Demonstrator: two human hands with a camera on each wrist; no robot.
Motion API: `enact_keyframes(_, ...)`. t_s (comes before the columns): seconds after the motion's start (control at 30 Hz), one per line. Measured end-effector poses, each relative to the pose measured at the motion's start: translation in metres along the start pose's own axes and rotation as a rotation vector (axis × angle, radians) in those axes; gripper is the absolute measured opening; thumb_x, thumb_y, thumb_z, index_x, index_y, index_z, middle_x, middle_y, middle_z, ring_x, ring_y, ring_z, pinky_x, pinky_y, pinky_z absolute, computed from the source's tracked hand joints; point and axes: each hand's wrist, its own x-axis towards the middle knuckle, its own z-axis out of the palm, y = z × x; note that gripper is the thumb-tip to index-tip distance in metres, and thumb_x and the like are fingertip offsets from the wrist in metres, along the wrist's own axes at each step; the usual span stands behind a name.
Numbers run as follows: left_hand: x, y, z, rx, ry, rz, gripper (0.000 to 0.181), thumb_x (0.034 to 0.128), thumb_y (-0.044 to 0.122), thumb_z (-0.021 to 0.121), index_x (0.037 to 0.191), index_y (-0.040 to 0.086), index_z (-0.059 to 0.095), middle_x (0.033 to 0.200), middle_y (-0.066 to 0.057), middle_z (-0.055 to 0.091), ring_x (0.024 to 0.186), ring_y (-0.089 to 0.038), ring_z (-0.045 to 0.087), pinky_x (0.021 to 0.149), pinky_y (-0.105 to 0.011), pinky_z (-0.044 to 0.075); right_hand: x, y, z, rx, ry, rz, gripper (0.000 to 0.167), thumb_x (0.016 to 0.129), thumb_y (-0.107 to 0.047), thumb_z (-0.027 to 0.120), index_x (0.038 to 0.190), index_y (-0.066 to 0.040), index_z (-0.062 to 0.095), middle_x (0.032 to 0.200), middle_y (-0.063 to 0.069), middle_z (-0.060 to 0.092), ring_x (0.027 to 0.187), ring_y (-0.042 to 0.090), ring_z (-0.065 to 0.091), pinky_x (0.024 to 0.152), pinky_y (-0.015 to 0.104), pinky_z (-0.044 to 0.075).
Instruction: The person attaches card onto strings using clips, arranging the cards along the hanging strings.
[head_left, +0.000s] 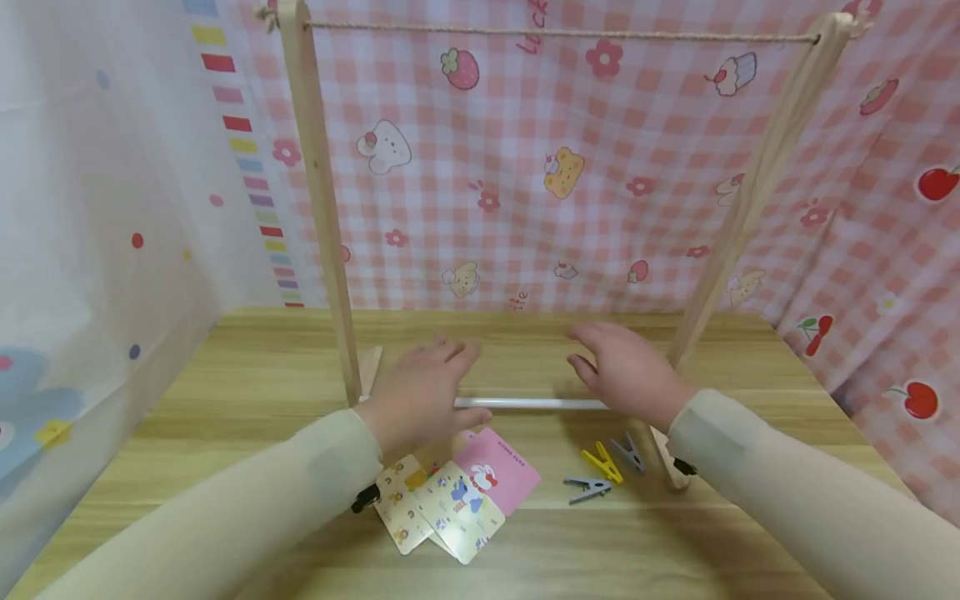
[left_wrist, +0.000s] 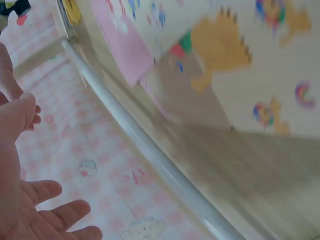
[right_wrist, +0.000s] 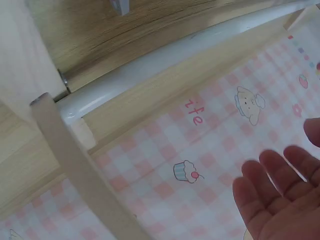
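On the table (head_left: pixel 225 392), a wooden frame (head_left: pixel 321 192) stands apparently assembled. Beside its left post, the left hand (head_left: pixel 420 387) hovers, fingers spread, holding nothing. Overlapping cards (head_left: pixel 461 517) lie nearby, toward the near edge; none hangs on the strung rope (head_left: pixel 555 33). Three clips (head_left: pixel 602 462) lie loose, nearer the right edge, seemingly unused. The right hand (head_left: pixel 633 371) hovers, relaxed, unladen.

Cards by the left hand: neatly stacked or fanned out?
Fanned out: the cards overlap at different angles, with the pink one showing beside the others.
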Motion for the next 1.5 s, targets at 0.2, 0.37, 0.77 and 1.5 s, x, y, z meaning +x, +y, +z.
enact_keyframes(0.2,-0.015,0.008,0.002,-0.005,-0.047,0.027,0.09,0.0945,0.068,0.065,0.164,0.017,0.037,0.164,-0.009,0.046,0.152,-0.035,0.043,0.126,-0.055,0.034,-0.01,0.003,-0.003,-0.018,-0.036,-0.029,0.036,0.102,-0.021,0.069,0.133,-0.002,0.068,0.131,0.016,0.073,0.114,0.033,0.072,0.099,0.053,0.058)
enact_keyframes(0.37,-0.024,0.012,0.008,-0.012,-0.08,0.047,0.087,0.0934,0.066,0.068,0.159,0.015,0.045,0.158,-0.011,0.053,0.144,-0.035,0.053,0.12,-0.054,0.043,-0.02,0.005,-0.005,-0.029,-0.112,-0.039,0.026,0.1,-0.025,0.074,0.118,-0.006,0.074,0.11,0.01,0.079,0.094,0.023,0.074,0.083,0.046,0.062)
enact_keyframes(0.77,-0.036,0.027,0.029,-0.056,-0.213,0.0,0.091,0.0837,0.07,0.077,0.151,0.013,0.053,0.117,-0.003,0.065,0.097,-0.017,0.063,0.083,-0.037,0.057,-0.039,0.018,0.006,-0.035,-0.324,0.02,0.02,0.097,-0.032,0.076,0.094,-0.012,0.071,0.076,-0.005,0.067,0.063,0.008,0.055,0.058,0.028,0.048)
enact_keyframes(1.5,-0.038,0.034,0.039,-0.142,-0.256,-0.1,0.084,0.07,0.047,0.096,0.132,0.003,0.061,0.095,0.0,0.055,0.077,-0.014,0.055,0.077,-0.033,0.055,-0.044,0.027,0.027,-0.025,-0.38,-0.032,0.015,0.094,-0.021,0.079,0.105,-0.012,0.077,0.099,-0.001,0.077,0.079,0.006,0.062,0.076,0.035,0.06)
